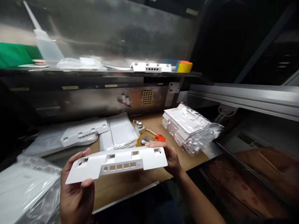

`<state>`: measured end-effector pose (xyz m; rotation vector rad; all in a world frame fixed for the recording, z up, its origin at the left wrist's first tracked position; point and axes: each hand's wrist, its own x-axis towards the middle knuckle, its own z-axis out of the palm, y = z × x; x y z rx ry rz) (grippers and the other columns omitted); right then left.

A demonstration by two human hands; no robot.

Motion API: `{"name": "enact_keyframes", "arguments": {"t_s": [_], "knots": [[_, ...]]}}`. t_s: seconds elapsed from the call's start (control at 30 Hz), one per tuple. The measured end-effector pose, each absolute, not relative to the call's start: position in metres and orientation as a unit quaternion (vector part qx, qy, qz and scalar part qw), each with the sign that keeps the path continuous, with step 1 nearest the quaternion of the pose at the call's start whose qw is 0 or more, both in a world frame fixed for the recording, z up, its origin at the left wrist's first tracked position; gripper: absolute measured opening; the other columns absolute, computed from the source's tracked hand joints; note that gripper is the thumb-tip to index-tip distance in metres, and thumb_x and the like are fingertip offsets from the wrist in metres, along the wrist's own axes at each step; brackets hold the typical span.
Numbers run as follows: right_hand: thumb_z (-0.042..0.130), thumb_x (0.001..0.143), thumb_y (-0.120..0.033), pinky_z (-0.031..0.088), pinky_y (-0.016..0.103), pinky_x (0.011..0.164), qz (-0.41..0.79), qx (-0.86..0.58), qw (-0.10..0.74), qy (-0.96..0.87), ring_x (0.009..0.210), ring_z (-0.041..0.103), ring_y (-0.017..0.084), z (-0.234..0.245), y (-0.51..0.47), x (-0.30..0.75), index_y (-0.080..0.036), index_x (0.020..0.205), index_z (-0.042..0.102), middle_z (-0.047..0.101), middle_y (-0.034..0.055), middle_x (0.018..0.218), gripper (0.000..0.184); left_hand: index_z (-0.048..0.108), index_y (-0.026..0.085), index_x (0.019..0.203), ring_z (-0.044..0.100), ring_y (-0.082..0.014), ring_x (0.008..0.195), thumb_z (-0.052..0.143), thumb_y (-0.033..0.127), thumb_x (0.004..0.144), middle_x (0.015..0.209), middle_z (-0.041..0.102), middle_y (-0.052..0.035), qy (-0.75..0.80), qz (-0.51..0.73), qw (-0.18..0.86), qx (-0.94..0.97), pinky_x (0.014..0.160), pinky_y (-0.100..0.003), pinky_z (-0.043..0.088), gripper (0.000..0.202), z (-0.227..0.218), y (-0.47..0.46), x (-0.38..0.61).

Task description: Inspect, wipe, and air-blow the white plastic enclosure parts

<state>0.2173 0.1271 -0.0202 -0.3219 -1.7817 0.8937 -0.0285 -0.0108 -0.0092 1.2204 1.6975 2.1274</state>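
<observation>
A white plastic housing panel [121,160] with a row of square port cut-outs and a round hole is held up between both hands, over the cardboard-covered bench. My left hand [78,193] grips its left end, thumb on the near edge and fingers behind. At the other end, my right hand [170,158] clasps the panel from behind and along its top edge. Just beyond the panel lie a roll of yellow tape [143,140], an orange-red object [160,137] and a small bottle with a metal cap [139,125].
Bagged white panels [187,123] are stacked at the right. Another white panel [84,133] rests on plastic bags at the left. The shelf [112,74] behind carries a squeeze bottle [48,48], a similar panel [151,67] and a yellow-orange tape roll [184,67]. A metal rail [245,98] runs along the right.
</observation>
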Motion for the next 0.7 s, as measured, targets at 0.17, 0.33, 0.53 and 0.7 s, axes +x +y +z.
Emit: {"name": "enact_keyframes", "arguments": {"t_s": [0.17,0.33,0.53,0.7], "knots": [[0.056,0.100,-0.027,0.056,0.051,0.109,0.374,-0.225,0.552,-0.711,0.131,0.066,0.028,-0.049,0.102,0.197,-0.031,0.126,0.065,0.075,0.0055,0.129,0.028,0.061,0.026,0.138,0.058,-0.0264,0.130,0.084,0.058,0.079,0.138,0.065,-0.0090,0.541,0.752,0.112,0.360,0.107,-0.028,0.046,0.071,-0.020,-0.030,-0.028],[0.050,0.100,-0.024,0.055,0.051,0.110,0.382,-0.263,0.532,-0.708,0.129,0.067,0.028,-0.062,0.096,0.200,-0.032,0.126,0.063,0.075,0.0038,0.129,0.030,0.061,0.027,0.137,0.061,-0.0280,0.126,0.089,0.059,0.071,0.128,0.068,-0.0081,0.532,0.768,0.087,0.347,0.106,-0.033,0.048,0.079,-0.030,-0.028,-0.018],[0.054,0.100,-0.029,0.054,0.054,0.111,0.382,-0.271,0.545,-0.696,0.131,0.066,0.030,-0.073,0.100,0.213,-0.031,0.126,0.062,0.073,0.0063,0.132,0.028,0.058,0.027,0.141,0.057,-0.0272,0.134,0.094,0.054,0.067,0.133,0.066,-0.0082,0.517,0.770,0.101,0.359,0.110,-0.030,0.045,0.087,-0.030,-0.028,-0.005],[0.055,0.101,-0.035,0.046,0.059,0.117,0.352,-0.265,0.550,-0.710,0.132,0.064,0.032,-0.084,0.104,0.218,-0.029,0.132,0.061,0.069,0.0095,0.138,0.033,0.056,0.027,0.143,0.057,-0.0277,0.135,0.095,0.051,0.065,0.129,0.066,-0.0072,0.506,0.763,0.075,0.394,0.114,-0.032,0.044,0.091,-0.027,-0.028,0.002]]}}
